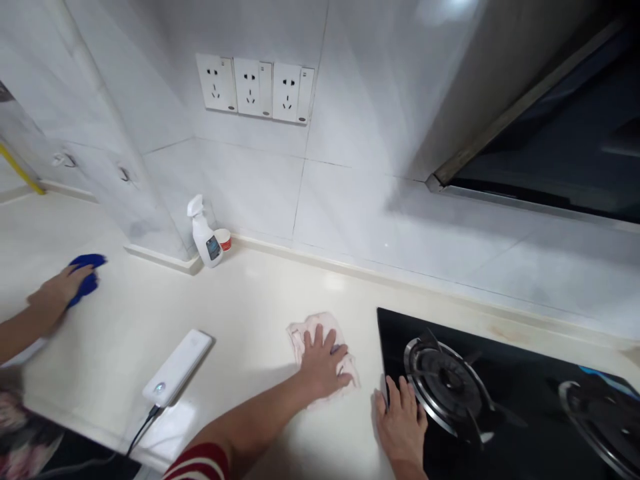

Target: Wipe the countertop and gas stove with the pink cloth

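Cloth [299, 335]: pale pink, thin, rumpled at its borders, lying on the desk [240, 307] to the left of the black cooktop [393, 325] and a little apart from it.

Handling (estimate): light, limp, not fragile. Likely to slide easily on the smooth desk and to bunch if pushed from one edge only. Whether it is damp cannot be told. Best hold, in my judgement: palm flat over the middle with fingers spread; to lift, pinch a loose corner, e.g. the far-left one.

Position relative to hands: the left hand [323, 369] is directly on top of the cloth, palm down, fingers extended and fanned, pressing without gripping. Cloth shows beyond the fingertips and on both sides. The right hand [401, 423] is to the right of the cloth and apart from it, laid across the cooktop's left edge beside the nearer burner [450, 383]; fingers extended, slightly parted, nothing held.

Nearby: to the far left, another person's hand [60, 288] rests on a blue cloth [88, 285], well apart from the pink one.
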A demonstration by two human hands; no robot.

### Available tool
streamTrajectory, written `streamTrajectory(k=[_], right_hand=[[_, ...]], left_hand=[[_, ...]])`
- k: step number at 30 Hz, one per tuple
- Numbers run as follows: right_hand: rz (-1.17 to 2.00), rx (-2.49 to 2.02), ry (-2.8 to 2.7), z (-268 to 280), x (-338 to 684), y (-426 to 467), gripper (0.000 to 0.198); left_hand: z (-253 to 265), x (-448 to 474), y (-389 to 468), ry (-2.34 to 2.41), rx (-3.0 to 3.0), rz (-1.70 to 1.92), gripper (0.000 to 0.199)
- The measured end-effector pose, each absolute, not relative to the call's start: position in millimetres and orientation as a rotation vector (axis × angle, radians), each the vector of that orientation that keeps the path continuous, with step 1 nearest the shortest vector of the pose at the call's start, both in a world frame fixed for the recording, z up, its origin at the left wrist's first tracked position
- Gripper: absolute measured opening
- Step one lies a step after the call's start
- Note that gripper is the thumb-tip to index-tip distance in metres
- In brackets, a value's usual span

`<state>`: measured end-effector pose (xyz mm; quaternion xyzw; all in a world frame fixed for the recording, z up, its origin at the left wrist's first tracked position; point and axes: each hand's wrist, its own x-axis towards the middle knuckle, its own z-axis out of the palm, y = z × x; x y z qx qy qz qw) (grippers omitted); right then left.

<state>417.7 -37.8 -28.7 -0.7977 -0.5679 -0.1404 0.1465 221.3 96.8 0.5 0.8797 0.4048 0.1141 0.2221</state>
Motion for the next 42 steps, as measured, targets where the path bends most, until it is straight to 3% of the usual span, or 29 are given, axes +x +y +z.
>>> streamTrajectory(k=[7,11,16,25,32,36,42], right_hand=[[-0.445,-2.318,-1.608,-30.2,418.3,-36.6,0.059],[-0.469,-2.352,-1.608,-30.9,419.0,-35.8,0.061],[-0.42,-2.373,-1.62,-25.3,416.5,-36.0,0.06],[-0.333,-2.41,-1.62,-18.6,414.6,-38.2,0.06],[-0.336,-2.404,-1.605,-17.6,412.3,-40.8,0.061],[-0.315,-2.402,-1.592,-18.4,414.1,-42.8,0.057],[-0.272,-2.413,-1.608,-19.4,415.7,-45.7,0.06]], left_hand=[[19.5,239.0,247.9,1.548,2.354,0.251,0.093],[23.9,206.0,300.6,1.709,2.31,0.274,0.084],[23.8,149.4,305.2,1.872,2.232,0.303,0.075],[17.9,106.1,192.2,1.905,2.222,0.28,0.072],[9.0,129.3,19.2,1.414,2.413,0.4,0.074],[7.6,80.8,-50.9,1.273,2.471,0.403,0.073],[7.9,-16.7,-70.8,1.545,2.45,0.331,0.073]])
